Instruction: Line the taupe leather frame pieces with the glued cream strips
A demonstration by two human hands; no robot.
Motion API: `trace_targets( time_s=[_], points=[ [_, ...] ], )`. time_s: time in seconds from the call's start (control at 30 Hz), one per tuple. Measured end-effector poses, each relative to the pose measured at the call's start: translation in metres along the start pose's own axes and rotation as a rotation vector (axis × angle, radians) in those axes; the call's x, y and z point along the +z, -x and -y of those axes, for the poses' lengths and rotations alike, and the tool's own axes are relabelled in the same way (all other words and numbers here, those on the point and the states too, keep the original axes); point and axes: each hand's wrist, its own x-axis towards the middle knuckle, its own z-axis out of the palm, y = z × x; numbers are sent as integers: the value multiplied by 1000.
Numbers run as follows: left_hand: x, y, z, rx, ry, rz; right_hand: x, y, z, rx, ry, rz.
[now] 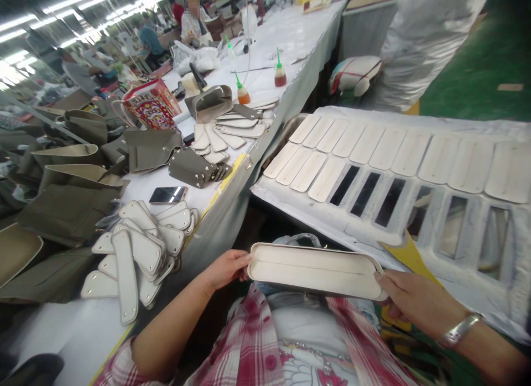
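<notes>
Nearest the camera is the person's own front: a pink plaid shirt [249, 342] open over a white printed top [307, 353]. Just above it, two bare forearms reach in, and both hands grasp a long cream leather panel [311, 271] with rounded ends and a raised rim, held across the person's front. The left hand [228, 270] closes on the panel's left end. The right hand [418, 303], with a silver bracelet [460, 329] at its wrist, grips the right end.

To the right, a board [373, 148] covered in white sheeting carries rows of cream leather strips, with dark slots along its near side. To the left, on a long white worktop [290, 43], a pile of cream leather tabs [133, 253] lies near a smartphone [168, 195] and olive leather bag parts [66, 214]. Farther along stand small squeeze bottles with green nozzles [280, 76]. A co-worker [194, 21] sits at the far end of the worktop.
</notes>
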Motion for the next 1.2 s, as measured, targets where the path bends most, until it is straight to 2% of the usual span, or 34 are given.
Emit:
trace_targets(
  time_s=[0.17, 0.27, 0.33, 0.4, 0.47, 0.53, 0.6, 0.63, 0.7, 0.8, 0.9, 0.97, 1.13, 1.2],
  points=[
    [7, -8, 2, 20, -10, -126, 1, -4, 3, -8, -36, 4],
    [7, -1, -4, 74, -61, -131, -5, 6, 9, -35, -56, 8],
    [4, 4, -7, 101, -133, -123, -10, 16, 10, -41, -202, 49],
    [2, 6, -9, 72, -386, -127, -12, 22, 8, -30, -412, 110],
    [6, 8, -14, 133, -645, -151, -11, 24, 2, -35, -460, 81],
    [25, 12, -24, 302, -884, -225, -8, 22, -2, -54, -403, 27],
    [58, 15, -40, 582, -1013, -274, -3, 20, -3, -77, -293, -26],
    [78, 14, -47, 734, -1044, -268, -1, 19, -2, -85, -231, -58],
    [117, 5, -60, 948, -1074, -128, 2, 18, 2, -88, -118, -99],
    [152, -20, -69, 972, -1223, 50, 5, 18, 7, -106, 0, -145],
    [159, -39, -67, 939, -1304, 134, 6, 16, 4, -139, 10, -197],
    [156, -43, -65, 931, -1321, 154, 5, 14, -2, -136, -119, -149],
    [154, -42, -67, 909, -1292, 165, 0, -3, -26, -108, -778, 242],
    [154, -41, -68, 907, -1274, 155, 2, -10, -35, -138, -900, 293]
  ],
)
